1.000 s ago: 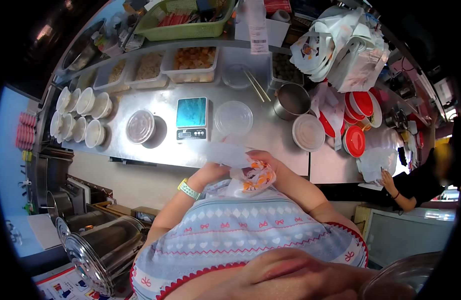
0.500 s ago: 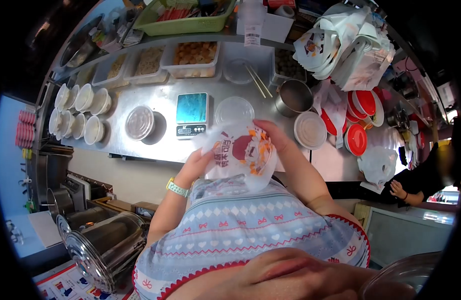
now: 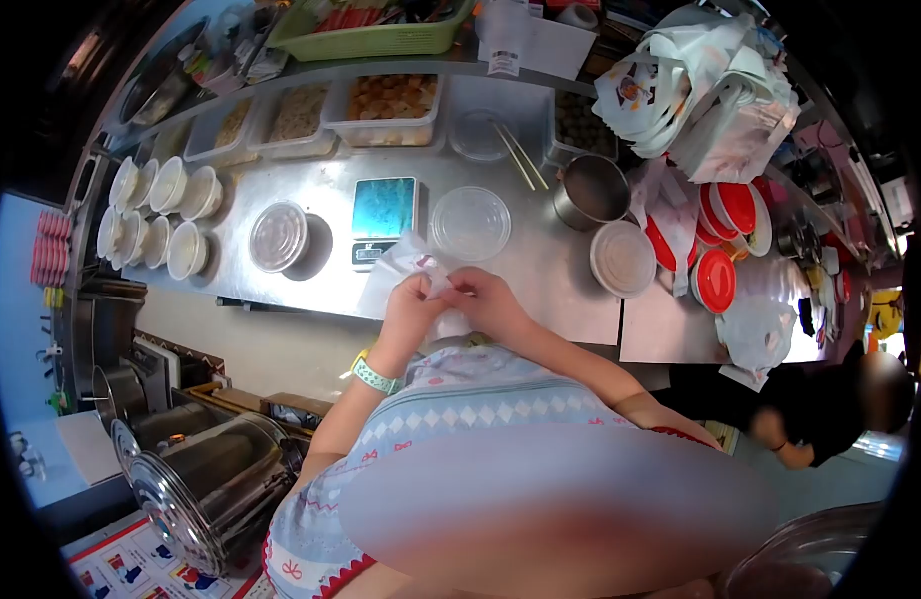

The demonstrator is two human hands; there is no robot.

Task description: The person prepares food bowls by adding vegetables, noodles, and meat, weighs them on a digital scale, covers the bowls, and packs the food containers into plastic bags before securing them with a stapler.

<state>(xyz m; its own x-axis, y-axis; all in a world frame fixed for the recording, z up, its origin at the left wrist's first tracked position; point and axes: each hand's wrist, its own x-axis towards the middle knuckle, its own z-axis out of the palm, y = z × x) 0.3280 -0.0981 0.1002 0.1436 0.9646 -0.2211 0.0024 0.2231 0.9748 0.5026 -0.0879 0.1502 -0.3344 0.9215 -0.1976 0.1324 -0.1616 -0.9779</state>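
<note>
White plastic, head view: one thin bag point(image 3: 388, 270) is gathered between the person's two hands at the counter's near edge, beside the near right corner of the digital scale point(image 3: 385, 207). Left hand point(image 3: 410, 302) and right hand point(image 3: 483, 299) meet, their fingers pinched narrowly on the film. Writing: a dark reddish print shows on the crumpled bag but cannot be read; the hanging paper slip point(image 3: 503, 58), at the far side, carries lettering too small to make out. Counts: eight pale bowls point(image 3: 188, 250) in two rows at the left; one lidded bowl point(image 3: 279, 237) left of the scale; one clear round lid point(image 3: 470, 223) right of it; two chopsticks point(image 3: 520, 157) farther off; one metal pot point(image 3: 592, 195) and, nearer, one white-lidded container point(image 3: 623, 258) at the right; one green basket point(image 3: 380, 42) at the far side.
</note>
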